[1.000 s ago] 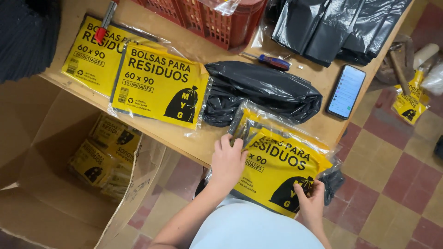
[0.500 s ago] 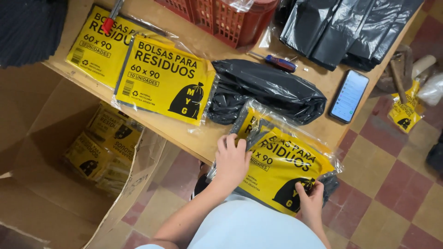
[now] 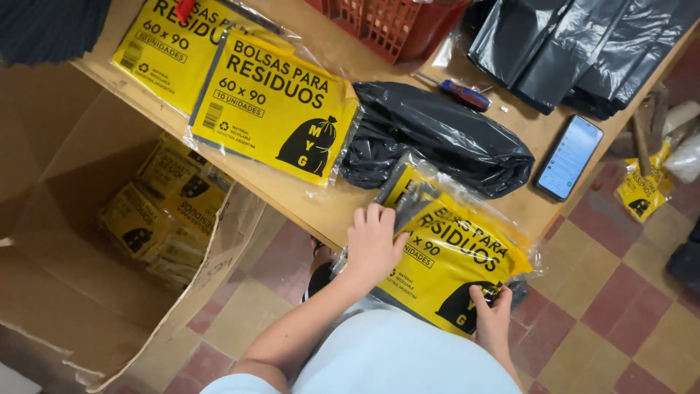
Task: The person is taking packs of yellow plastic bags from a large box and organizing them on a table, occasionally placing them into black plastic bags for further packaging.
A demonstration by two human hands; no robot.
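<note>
The left hand (image 3: 372, 244) lies flat, fingers spread, on the upper left end of a clear-wrapped yellow packet (image 3: 452, 263) with a black bag-shaped emblem, which overhangs the near edge of the wooden worktop (image 3: 321, 204); the right hand (image 3: 494, 314) pinches the packet's lower right corner, thumb on the yellow label. Just beyond the left hand's fingertips lies a crumpled roll of black bags (image 3: 437, 138), touching the packet's far edge. To the left of that hand, farther up the worktop, two more yellow packets (image 3: 273, 106) of the same kind lie flat, overlapping. Beyond the roll sit a small screwdriver (image 3: 463, 95) with a red and blue handle, a red plastic crate (image 3: 386, 25) and a heap of folded black bags (image 3: 576, 51). Up and to the right of the right hand a phone (image 3: 570, 157) lies screen up. Below the worktop, left of the left arm, an open cardboard box (image 3: 87, 241) holds several yellow packets (image 3: 164, 211) of the same sort.
</note>
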